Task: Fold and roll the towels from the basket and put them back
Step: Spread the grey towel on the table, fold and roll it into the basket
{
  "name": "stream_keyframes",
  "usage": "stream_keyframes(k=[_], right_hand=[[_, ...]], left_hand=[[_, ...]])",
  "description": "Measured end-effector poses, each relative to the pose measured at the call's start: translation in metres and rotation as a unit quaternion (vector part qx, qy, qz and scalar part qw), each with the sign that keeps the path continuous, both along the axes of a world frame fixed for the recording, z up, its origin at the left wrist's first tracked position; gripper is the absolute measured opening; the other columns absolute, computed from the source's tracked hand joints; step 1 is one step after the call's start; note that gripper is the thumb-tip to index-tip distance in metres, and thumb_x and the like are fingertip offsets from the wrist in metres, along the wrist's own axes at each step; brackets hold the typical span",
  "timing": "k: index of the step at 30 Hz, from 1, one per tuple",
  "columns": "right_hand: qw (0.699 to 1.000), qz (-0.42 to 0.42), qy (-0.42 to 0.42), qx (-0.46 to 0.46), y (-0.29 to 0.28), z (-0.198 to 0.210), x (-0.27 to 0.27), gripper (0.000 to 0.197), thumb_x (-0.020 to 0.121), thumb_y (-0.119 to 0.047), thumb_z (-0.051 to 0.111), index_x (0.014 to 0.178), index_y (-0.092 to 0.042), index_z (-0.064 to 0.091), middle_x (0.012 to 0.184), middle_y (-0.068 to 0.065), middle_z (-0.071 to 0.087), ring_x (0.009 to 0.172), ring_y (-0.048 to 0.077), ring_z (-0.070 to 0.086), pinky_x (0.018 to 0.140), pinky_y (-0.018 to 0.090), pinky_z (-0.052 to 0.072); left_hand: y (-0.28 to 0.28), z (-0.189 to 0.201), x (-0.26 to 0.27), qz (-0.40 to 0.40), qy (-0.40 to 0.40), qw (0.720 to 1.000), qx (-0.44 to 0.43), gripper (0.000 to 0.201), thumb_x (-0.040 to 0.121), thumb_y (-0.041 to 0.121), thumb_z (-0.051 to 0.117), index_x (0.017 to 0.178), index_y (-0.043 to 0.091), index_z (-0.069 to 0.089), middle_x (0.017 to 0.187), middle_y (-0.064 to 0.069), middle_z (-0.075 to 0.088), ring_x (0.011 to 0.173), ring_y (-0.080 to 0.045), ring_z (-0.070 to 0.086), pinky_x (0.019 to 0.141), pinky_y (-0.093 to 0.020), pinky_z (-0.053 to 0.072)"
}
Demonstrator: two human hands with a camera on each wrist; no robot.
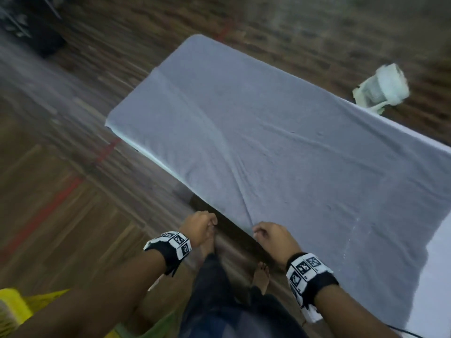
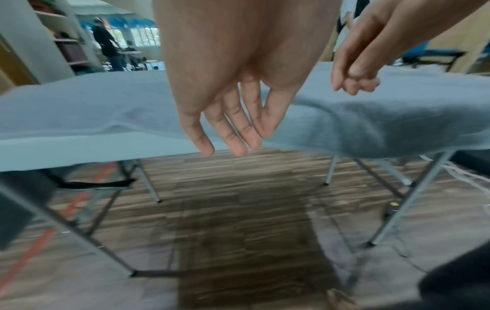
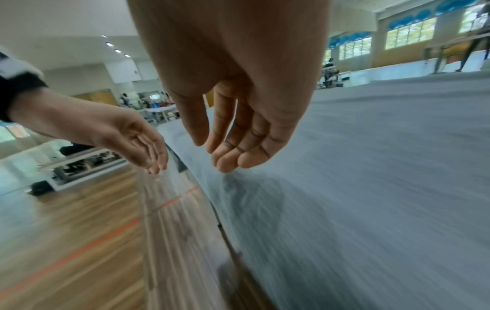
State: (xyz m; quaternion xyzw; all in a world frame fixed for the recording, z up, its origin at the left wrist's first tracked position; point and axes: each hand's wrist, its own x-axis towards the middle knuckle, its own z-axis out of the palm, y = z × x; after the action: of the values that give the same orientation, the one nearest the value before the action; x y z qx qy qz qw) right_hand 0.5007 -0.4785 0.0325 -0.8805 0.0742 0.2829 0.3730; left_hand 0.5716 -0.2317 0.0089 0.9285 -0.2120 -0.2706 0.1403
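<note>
While the grey towel [image 1: 280, 147] lies spread on the table [image 2: 53, 151], the right hand [image 1: 273, 236], fingers loosely curled at its near edge, and the empty, relaxed left hand [image 1: 199, 225] should each pinch a corner before folding.

Grey towel [image 1: 280, 142] flat on table [image 1: 439, 276], both hands at its near edge.

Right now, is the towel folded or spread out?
Spread: the towel lies flat over the table, wrinkled, no fold visible. The right hand touches its near edge.
</note>
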Motion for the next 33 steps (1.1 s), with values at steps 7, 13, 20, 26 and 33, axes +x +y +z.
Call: stream_keyframes(k=[7,13,20,26,33], right_hand=[[0.998,0.054,-0.029,-0.020,0.115,0.009,0.143,0.020,0.092,-0.020,0.049,0.097,-0.023,0.069,0.105,-0.002,0.068,0.095,0.021,0.064,0.087,0.035,0.052],[0.994,0.076,-0.027,-0.074,0.197,-0.003,0.223,0.019,0.092,-0.020,0.054,0.108,-0.016,0.064,0.111,0.007,0.059,0.100,0.026,0.060,0.088,0.036,0.049],[0.981,0.097,-0.037,-0.165,0.224,-0.023,0.230,0.014,0.093,-0.018,0.055,0.107,-0.019,0.054,0.108,0.001,0.054,0.093,0.021,0.054,0.076,0.033,0.048],[0.989,0.075,-0.035,-0.124,0.238,-0.019,0.222,0.013,0.092,-0.012,0.055,0.103,-0.015,0.060,0.100,0.003,0.059,0.086,0.019,0.059,0.075,0.031,0.051],[0.993,0.108,0.007,-0.056,0.253,-0.012,0.195,0.019,0.093,-0.016,0.050,0.103,-0.020,0.065,0.106,0.000,0.065,0.095,0.021,0.061,0.081,0.031,0.049]], left_hand=[[0.117,0.015,0.165,0.077,-0.102,0.990,0.064,0.025,0.090,0.011,0.048,0.107,0.017,0.065,0.110,-0.009,0.065,0.100,-0.031,0.061,0.083,-0.040,0.047],[0.209,0.024,0.293,0.077,-0.123,0.981,0.131,0.030,0.086,0.000,0.049,0.111,0.010,0.063,0.112,-0.015,0.058,0.103,-0.037,0.056,0.081,-0.042,0.044],[0.263,-0.004,0.363,-0.020,-0.113,0.986,0.118,0.042,0.075,-0.014,0.051,0.112,0.004,0.058,0.105,-0.018,0.056,0.101,-0.037,0.052,0.079,-0.048,0.046],[0.280,-0.003,0.367,-0.041,-0.093,0.989,0.111,0.032,0.070,-0.015,0.054,0.096,0.000,0.061,0.094,-0.020,0.060,0.094,-0.036,0.056,0.075,-0.046,0.047],[0.315,0.016,0.319,0.001,-0.053,0.975,0.217,0.034,0.079,-0.003,0.057,0.111,0.006,0.060,0.108,-0.018,0.059,0.103,-0.036,0.058,0.087,-0.044,0.047]])
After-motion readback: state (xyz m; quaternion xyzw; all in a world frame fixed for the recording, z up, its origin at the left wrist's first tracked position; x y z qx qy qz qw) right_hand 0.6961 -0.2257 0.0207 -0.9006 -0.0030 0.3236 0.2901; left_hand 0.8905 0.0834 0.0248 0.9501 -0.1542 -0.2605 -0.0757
